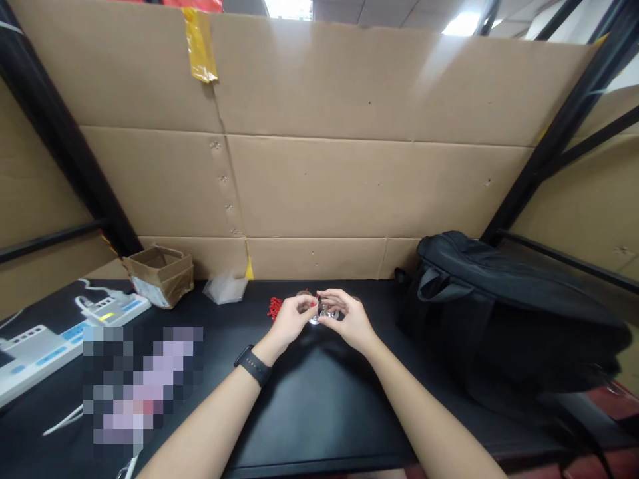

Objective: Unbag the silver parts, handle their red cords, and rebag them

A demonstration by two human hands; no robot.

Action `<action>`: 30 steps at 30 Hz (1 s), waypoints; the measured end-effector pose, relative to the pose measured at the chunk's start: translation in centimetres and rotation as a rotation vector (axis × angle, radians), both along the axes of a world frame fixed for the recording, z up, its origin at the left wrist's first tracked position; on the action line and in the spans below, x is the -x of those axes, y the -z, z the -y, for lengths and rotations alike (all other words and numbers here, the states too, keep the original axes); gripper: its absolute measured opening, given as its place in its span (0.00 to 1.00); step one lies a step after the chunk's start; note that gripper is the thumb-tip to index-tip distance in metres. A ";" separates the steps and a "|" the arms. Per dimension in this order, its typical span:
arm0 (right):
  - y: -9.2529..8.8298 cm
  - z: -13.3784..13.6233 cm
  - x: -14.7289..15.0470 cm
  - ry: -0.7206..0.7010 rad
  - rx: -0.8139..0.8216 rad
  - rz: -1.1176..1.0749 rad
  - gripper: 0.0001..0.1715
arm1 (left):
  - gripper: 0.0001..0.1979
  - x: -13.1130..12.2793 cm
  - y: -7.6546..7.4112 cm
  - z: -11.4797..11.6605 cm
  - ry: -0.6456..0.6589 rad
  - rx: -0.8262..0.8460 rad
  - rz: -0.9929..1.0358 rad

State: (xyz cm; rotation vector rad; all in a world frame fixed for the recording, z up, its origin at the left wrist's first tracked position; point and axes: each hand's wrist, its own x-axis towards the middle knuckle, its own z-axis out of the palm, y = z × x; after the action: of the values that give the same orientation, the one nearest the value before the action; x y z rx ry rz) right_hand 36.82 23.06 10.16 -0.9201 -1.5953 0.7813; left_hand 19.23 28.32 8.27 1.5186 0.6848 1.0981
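My left hand (291,321) and my right hand (353,324) meet above the table, fingertips curled toward each other. Between them is a small shiny metal piece (320,306), dark on the side that shows, pinched by both hands. More silvery metal (330,311) glints under the right fingers, its shape partly hidden. A bundle of red cord (275,308) lies just left of my left fingers, and bits of red show behind the fingertips. On my left wrist is a black watch (253,365).
On the black table (309,412), a large black bag (499,326) stands to the right. At left are a white power strip (54,346), an open cardboard box (162,274), a clear plastic bag (225,288) and a blurred-out purple item (154,379). A cardboard wall (319,186) closes the back.
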 end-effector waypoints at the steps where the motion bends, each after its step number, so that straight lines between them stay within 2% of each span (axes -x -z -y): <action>1: 0.0 0.0 0.0 -0.006 -0.001 -0.003 0.31 | 0.16 0.0 0.1 0.0 -0.011 -0.001 0.002; 5: -0.1 0.1 0.0 -0.023 0.003 -0.014 0.30 | 0.17 0.0 0.0 0.1 -0.039 0.005 0.015; 12: -0.1 -0.1 0.0 0.024 0.022 -0.024 0.30 | 0.16 0.4 -1.1 0.7 0.007 0.043 0.011; 18: 0.5 -0.2 0.1 0.006 0.026 -0.027 0.31 | 0.16 0.3 -0.7 0.4 -0.009 0.019 0.099; 22: 0.4 -0.2 0.3 0.018 0.030 -0.053 0.30 | 0.16 0.1 -0.7 0.6 -0.014 0.068 0.070; 25: 0.1 0.0 0.4 0.017 0.025 -0.089 0.28 | 0.18 0.0 -1.1 1.0 0.009 0.123 0.042; 30: -0.3 0.2 0.4 0.014 0.021 -0.090 0.27 | 0.17 0.0 -1.9 1.3 0.076 0.051 0.006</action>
State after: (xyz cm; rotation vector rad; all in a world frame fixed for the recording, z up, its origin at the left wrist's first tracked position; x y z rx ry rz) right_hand 36.43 22.84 10.49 -0.8981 -1.5035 0.8197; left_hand 19.21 26.98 10.16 1.4854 0.6415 1.0200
